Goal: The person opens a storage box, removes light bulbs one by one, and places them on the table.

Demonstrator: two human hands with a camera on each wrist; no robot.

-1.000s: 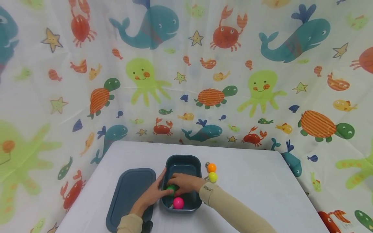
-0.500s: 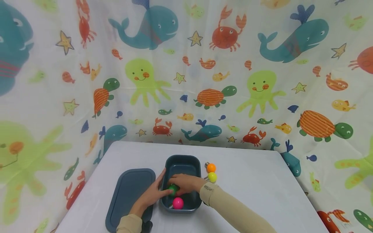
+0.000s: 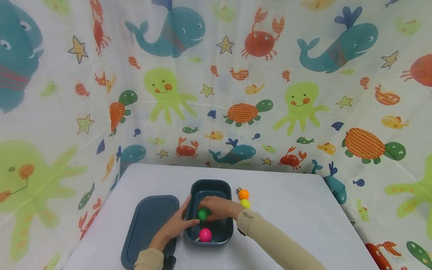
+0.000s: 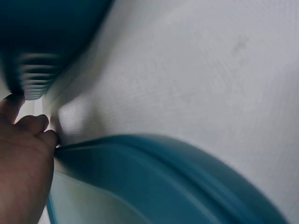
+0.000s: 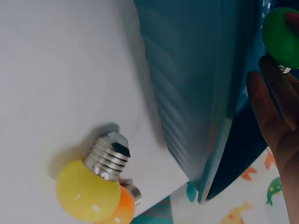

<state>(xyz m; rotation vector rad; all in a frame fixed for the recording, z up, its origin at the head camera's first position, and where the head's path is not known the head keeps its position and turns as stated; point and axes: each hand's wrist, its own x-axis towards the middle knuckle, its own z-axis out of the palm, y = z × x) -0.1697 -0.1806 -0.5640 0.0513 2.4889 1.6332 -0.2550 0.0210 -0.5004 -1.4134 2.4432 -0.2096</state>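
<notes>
A dark blue rectangular plastic container stands on the table. My right hand reaches over its right wall and pinches a green light bulb inside; in the right wrist view a bit of the bulb's metal base shows by the fingers. A pink bulb lies at the container's near end, its screw base pointing left. My left hand holds the left wall, fingers along the outside and thumb over the rim. In the left wrist view its fingertips are by the container's ribbed side.
The matching flat lid lies to the left, partly under my left forearm in the head view. An orange bulb and a yellow bulb lie beside the container's right side. A patterned sea-animal curtain surrounds the table's back and sides.
My right hand has shifted the green bulb slightly away from me and to the right inside the container, and more of the bulb shows. The left hand stays at the wall.
</notes>
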